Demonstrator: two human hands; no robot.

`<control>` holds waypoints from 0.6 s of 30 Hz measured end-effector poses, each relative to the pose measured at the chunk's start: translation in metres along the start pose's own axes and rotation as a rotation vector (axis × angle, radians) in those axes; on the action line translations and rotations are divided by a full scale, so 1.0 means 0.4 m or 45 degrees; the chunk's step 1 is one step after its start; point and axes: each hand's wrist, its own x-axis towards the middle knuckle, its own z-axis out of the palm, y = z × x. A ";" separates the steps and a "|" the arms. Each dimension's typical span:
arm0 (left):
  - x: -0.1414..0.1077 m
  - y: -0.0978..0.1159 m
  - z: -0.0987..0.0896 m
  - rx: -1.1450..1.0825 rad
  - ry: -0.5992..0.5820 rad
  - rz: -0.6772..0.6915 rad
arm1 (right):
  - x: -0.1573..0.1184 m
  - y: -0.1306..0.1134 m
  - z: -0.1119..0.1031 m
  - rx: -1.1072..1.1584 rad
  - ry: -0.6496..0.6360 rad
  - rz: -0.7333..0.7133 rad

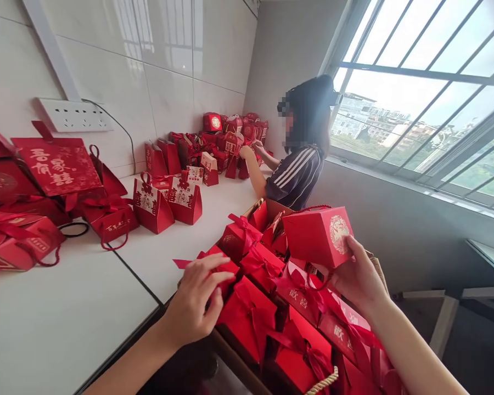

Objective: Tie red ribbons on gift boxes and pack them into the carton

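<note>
In my right hand (360, 277) is a red gift box (313, 233) with a gold round emblem and a red cord handle, held up over the other boxes. My left hand (200, 293) is open, fingers spread, by the left rim of a large brown carton (230, 356). Red gift boxes with ribbon bows (247, 318) fill this carton, some bearing white lettering. The fingertips of my left hand lie at a red box, but whether they touch it I cannot tell. A twisted rope handle (323, 381) shows at the carton's near side.
Red gift boxes (185, 203) stand on the white table (78, 307), with bigger piles at the left and far end. A person (300, 170) in a dark striped shirt handles boxes there. A wall socket strip (74, 115) and barred window (415, 82) flank the table.
</note>
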 end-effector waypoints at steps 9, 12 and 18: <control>0.220 0.007 0.138 0.382 -0.813 -0.363 | 0.010 0.014 -0.036 0.091 0.032 -0.031; 0.178 0.014 0.126 0.427 -0.833 -0.391 | 0.007 0.011 -0.050 0.244 0.065 0.081; 0.129 0.014 0.135 0.430 -0.684 -0.391 | -0.006 0.027 -0.040 0.278 -0.064 0.181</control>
